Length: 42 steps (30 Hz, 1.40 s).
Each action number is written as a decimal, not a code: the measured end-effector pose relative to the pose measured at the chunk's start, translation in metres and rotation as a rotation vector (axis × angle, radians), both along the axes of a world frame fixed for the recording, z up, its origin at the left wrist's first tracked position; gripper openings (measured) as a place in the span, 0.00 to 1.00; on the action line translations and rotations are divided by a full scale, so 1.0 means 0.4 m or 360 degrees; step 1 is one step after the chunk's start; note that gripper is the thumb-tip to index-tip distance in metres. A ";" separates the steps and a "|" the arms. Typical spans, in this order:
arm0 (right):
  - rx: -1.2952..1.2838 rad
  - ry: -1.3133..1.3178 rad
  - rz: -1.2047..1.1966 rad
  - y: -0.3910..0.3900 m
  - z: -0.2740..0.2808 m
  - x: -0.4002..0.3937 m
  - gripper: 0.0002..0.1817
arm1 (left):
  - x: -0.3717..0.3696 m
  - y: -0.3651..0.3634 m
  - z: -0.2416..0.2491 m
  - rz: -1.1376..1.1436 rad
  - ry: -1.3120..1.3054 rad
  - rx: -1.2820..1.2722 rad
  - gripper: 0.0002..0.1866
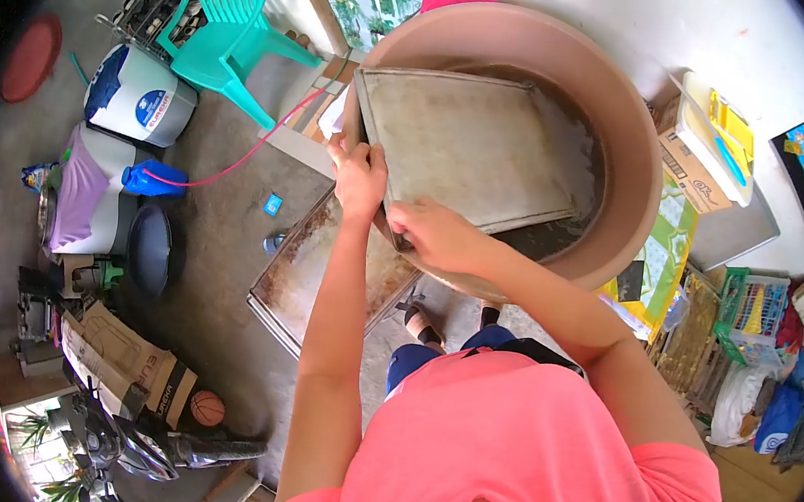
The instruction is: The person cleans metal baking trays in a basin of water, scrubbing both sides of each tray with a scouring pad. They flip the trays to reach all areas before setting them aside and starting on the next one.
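A large, shallow metal baking tray (461, 145) with a raised rim leans inside a wide brown plastic tub (637, 167). Murky water (569, 122) shows around the tray's far and right sides. My left hand (360, 181) is closed on the tray's left edge, by the tub's rim. Close beside it, my right hand (437, 235) has its fingers curled at the tray's near corner; the fingertips are partly hidden. On the floor below the tub lie more stained metal trays (323, 268), which look stacked.
Left of the tub stand a green plastic chair (225, 26), a white washing machine (150, 101) and a blue container (157, 179) with a pink hose (263, 139). A cardboard box (686, 167) and a green crate (735, 312) are at the right. A motorcycle (127, 438) is lower left.
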State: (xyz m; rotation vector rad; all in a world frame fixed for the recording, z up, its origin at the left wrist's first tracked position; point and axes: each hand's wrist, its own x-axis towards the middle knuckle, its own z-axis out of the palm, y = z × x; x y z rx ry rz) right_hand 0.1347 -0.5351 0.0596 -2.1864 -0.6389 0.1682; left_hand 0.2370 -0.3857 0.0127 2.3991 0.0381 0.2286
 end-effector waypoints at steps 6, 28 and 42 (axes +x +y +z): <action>-0.0077 -0.0011 0.0074 -0.158 -0.132 0.020 0.12 | -0.007 -0.008 0.014 -0.0007 0.0003 0.0102 0.14; 0.0000 0.0186 -0.0335 -0.253 -0.185 0.005 0.10 | -0.006 -0.005 0.014 -0.0049 0.0031 0.0119 0.15; -0.0144 -0.0128 -0.0450 -0.242 -0.214 -0.031 0.28 | 0.023 0.022 -0.039 -0.0214 -0.0263 -0.0164 0.15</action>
